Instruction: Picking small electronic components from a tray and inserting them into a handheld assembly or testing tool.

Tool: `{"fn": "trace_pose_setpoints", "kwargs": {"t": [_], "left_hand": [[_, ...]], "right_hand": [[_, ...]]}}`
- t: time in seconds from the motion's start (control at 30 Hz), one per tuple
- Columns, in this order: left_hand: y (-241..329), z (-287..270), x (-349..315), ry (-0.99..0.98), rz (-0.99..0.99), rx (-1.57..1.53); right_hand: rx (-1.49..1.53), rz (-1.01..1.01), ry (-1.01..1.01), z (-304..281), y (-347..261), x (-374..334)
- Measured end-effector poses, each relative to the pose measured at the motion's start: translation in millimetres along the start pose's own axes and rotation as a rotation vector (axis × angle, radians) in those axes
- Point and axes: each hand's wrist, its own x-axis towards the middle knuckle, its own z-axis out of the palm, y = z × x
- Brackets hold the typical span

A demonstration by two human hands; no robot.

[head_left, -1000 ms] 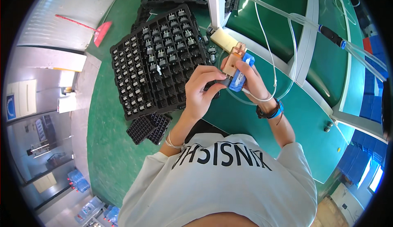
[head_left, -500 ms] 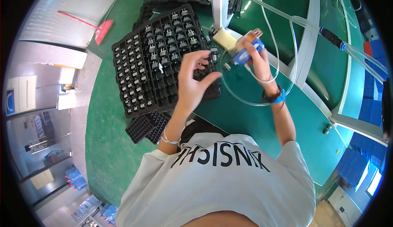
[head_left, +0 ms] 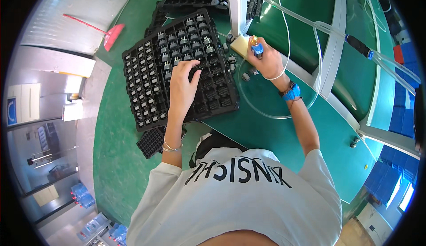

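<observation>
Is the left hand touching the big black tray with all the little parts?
Touching. The head view shows the left hand lying flat on the black tray, its fingertips pressed among the small parts with no gap visible.

**A green workshop corner in bright daylight**

A green desk (head_left: 266, 126) fills the middle, its top crossed by a pale metal frame (head_left: 330, 55) that runs from the far edge toward the right corner. Past the desk's left edge lies a green floor (head_left: 111, 157), where a red broom (head_left: 104, 31) lies near a grey wall (head_left: 66, 20). Blue crates (head_left: 401, 113) are stacked beyond the right edge. Bright light falls from a window (head_left: 406, 201) at the lower right.
</observation>
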Motion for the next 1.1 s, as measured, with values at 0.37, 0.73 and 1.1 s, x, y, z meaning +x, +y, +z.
{"fn": "trace_pose_setpoints", "kwargs": {"t": [0.37,0.73,1.1], "left_hand": [[-14,-4,7,-0.098,-0.031,0.108],[-21,-6,10,-0.119,-0.031,0.134],[-23,-4,9,-0.07,-0.013,0.199]], "right_hand": [[0.032,0.015,-0.021,-7,-4,1],[0.0,-0.035,-0.015,-5,0,0],[-0.012,-0.01,-0.004,-2,1,-2]]}}
